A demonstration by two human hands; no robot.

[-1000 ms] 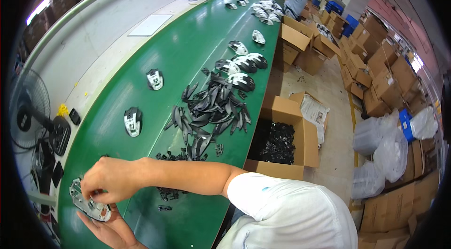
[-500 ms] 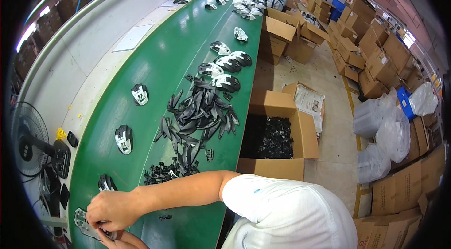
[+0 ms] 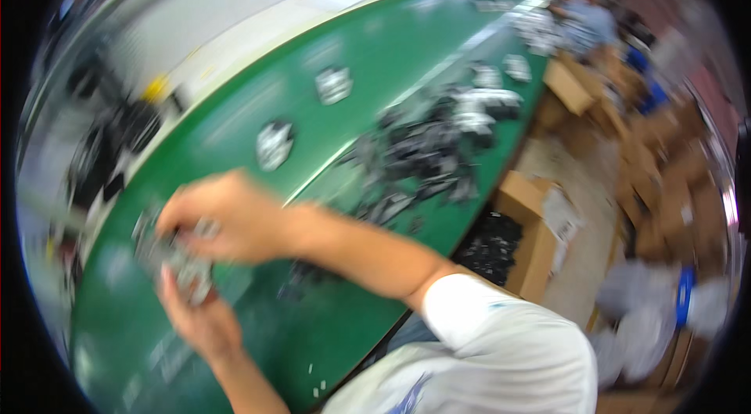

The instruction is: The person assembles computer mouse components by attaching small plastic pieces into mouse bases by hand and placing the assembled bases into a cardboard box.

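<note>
At the left of the green bench, my left hand is closed on a grey-white plastic part, with the thumb along its side. Above it, my right hand curls down with fingers bent at the part's upper end. What those fingers pinch is blurred and partly hidden. Another greyish piece shows beside the right fingertips, too smeared to name. Farther up the bench lie two black-and-white mouse-shaped shells, a nearer shell and a farther shell.
A heap of curved black plastic pieces covers the bench's middle, with more white-and-black shells behind it. Small black parts lie under my right forearm. An open carton stands beside the bench. Another person is at the far end.
The view has swung, so the bench lies more slanted and the scene is blurred. My hands appear higher, and more of the left hand and its part shows.
</note>
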